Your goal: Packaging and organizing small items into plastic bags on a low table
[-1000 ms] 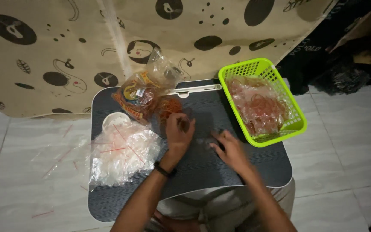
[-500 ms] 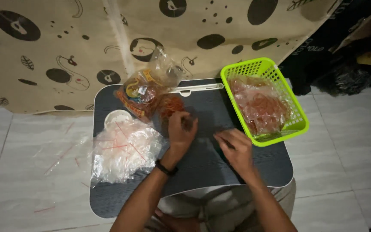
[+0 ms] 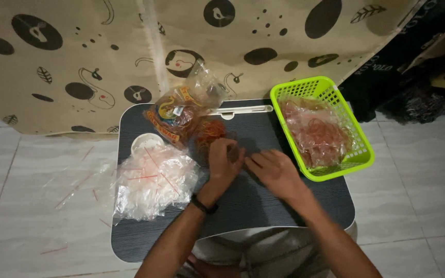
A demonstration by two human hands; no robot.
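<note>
Right now a small heap of orange rubber bands (image 3: 211,131) lies on the dark tabletop (image 3: 253,206), just beyond the left hand (image 3: 224,160), whose curled fingers reach into its near edge; whether they pinch a band I cannot tell. Close beside it the right hand (image 3: 274,172) rests loosely spread and flat, empty, with the green basket (image 3: 359,154) of filled packets to its right. Drawing few bands at a time would probably avoid tangling.

Bare forearms, no sleeves — a dark band (image 3: 204,205) circles the left wrist.
</note>
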